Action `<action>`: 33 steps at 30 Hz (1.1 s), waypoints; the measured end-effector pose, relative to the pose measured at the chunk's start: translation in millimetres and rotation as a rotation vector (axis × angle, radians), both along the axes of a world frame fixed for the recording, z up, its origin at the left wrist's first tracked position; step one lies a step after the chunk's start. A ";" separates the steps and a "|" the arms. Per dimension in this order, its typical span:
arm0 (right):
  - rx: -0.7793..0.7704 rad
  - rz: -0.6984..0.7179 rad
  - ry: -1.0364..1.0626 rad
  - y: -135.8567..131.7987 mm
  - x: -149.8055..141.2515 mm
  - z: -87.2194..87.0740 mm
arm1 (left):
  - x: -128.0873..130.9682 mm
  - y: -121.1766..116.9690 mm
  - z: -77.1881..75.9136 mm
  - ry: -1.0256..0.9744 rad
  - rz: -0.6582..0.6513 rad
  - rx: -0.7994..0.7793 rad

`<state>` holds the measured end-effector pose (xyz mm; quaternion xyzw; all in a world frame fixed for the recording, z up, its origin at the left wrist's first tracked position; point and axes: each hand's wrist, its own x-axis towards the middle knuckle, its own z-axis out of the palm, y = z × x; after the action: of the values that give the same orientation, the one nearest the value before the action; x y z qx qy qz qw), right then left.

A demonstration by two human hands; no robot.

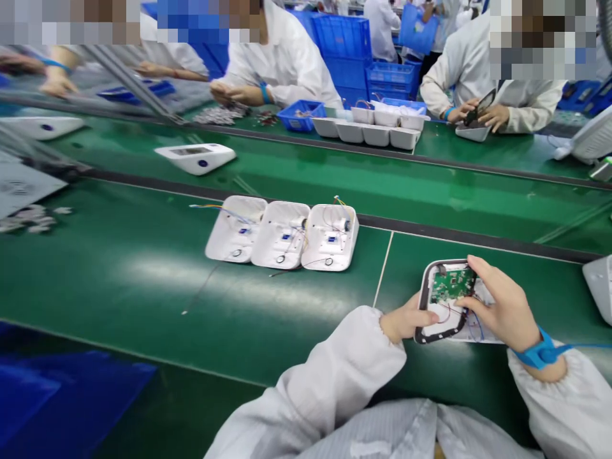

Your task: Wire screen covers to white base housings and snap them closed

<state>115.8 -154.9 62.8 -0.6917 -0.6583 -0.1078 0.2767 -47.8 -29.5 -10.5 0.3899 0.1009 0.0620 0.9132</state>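
Closest to me, my left hand (408,319) pinches the lower left of a black-rimmed white cover (440,326) bearing a green circuit board (452,285); my right hand (507,306) grips its right side. Farther left, three wired white shells (281,236) adjoin. Beyond, a co-worker (478,64) handles another device (473,131).

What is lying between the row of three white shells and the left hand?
In the head view, no object lies there: only bare green bench and a thin pale line across it.
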 end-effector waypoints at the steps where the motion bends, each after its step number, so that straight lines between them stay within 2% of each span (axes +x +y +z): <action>1: 0.001 -0.009 0.001 -0.3 -0.4 0.4 | -0.3 0.1 0.9 -0.005 -0.008 0.013; 10: 0.020 -0.054 0.011 -6.9 -2.3 1.9 | 1.0 -2.1 19.1 -0.074 -0.057 -0.001; 13: -0.023 -0.098 0.161 -8.9 -6.1 1.2 | 0.1 -1.5 20.3 -0.101 -0.038 0.046; 15: -0.061 -0.176 0.318 -11.9 -10.1 -0.3 | -0.1 3.2 22.0 -0.120 -0.051 0.109; 17: -0.030 -0.265 0.438 -16.2 -14.7 -1.9 | 0.9 11.8 25.0 -0.169 -0.073 0.206; 19: 0.064 -0.272 0.489 -20.3 -19.4 -2.0 | 3.0 22.4 28.0 -0.221 0.015 0.342; 22: 0.178 -0.101 0.442 -21.8 -24.9 1.3 | 5.4 34.1 30.9 -0.151 0.355 0.596; 24: 0.172 0.009 0.335 -18.7 -26.7 4.4 | 4.8 36.8 32.3 -0.074 0.477 0.745; 25: 0.156 0.036 0.276 -16.5 -26.9 5.9 | 3.9 37.2 33.5 -0.054 0.472 0.791; 28: 0.093 0.066 0.147 -10.1 -26.0 8.9 | -1.2 39.9 40.8 -0.039 0.347 0.854; 33: -0.029 0.085 -0.075 -3.8 -36.6 0.6 | -14.9 50.1 60.8 0.116 -0.040 1.065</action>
<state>79.2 -158.7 63.4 -0.6624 -0.6987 -0.1121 0.2460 -62.7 20.6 50.3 0.8039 0.0983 0.0658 0.5828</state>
